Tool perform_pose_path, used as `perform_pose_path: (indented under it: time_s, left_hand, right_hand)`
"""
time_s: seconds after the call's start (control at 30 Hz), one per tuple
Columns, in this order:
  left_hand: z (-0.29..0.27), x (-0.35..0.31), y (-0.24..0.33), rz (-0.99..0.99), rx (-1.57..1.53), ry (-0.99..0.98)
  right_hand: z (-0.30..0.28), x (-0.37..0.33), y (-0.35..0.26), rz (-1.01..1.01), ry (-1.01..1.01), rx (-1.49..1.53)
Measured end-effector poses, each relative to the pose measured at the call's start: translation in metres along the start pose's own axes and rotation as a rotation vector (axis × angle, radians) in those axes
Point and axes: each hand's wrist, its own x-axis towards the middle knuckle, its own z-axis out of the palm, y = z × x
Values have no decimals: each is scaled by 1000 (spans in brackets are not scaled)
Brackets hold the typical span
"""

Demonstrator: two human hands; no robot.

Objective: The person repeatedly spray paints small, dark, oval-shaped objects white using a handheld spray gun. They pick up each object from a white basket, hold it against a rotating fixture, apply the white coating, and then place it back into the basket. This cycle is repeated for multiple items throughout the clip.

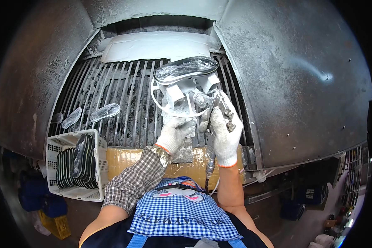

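A shoe sole (186, 70) with clear film over its dark face and a pale rim rests on white blocks atop a coated stand. Below it, the stand's white ring (154, 97) curves round. My left hand (175, 134), in a white glove, is closed at the near edge of this ring; its fingertips are partly hidden. In my gloved right hand (226, 134) is a metal spray gun (213, 103), fingers wrapped round its body. The gun's nose points left, beneath the sole. A hose (210, 165) runs down from the gun.
Slatted bars (130, 103) span the booth between dark metal walls (301, 82). Loose film-covered oval pieces (105, 112) lie at left. A white crate (103, 165) holds several soles. White board (153, 43) stands behind; a tape-covered ledge (124, 159) runs in front.
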Motion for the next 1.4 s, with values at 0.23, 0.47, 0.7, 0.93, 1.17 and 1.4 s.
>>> perform_pose_path:
  time_s: [0.23,0.47,0.7,0.93,1.17,1.4]
  left_hand:
    - [-3,-4,10,-39,-65,-44]
    - [9,-12,16,-68,-32,-37]
    - [11,-14,18,-62,-91,6]
    - [14,-21,27,-65,-78,-28]
    - [-15,-13,31,-29,17,-5]
    - [-16,-20,45,36,30,-23]
  right_hand:
    - [-13,10,-2,107,83,63]
    - [-20,10,-8,70,215,14]
    - [-19,3,-14,136,112,73]
    - [-21,9,-14,118,147,130]
    - [-35,15,-18,127,191,75]
    - [-45,12,-27,64,252,-13]
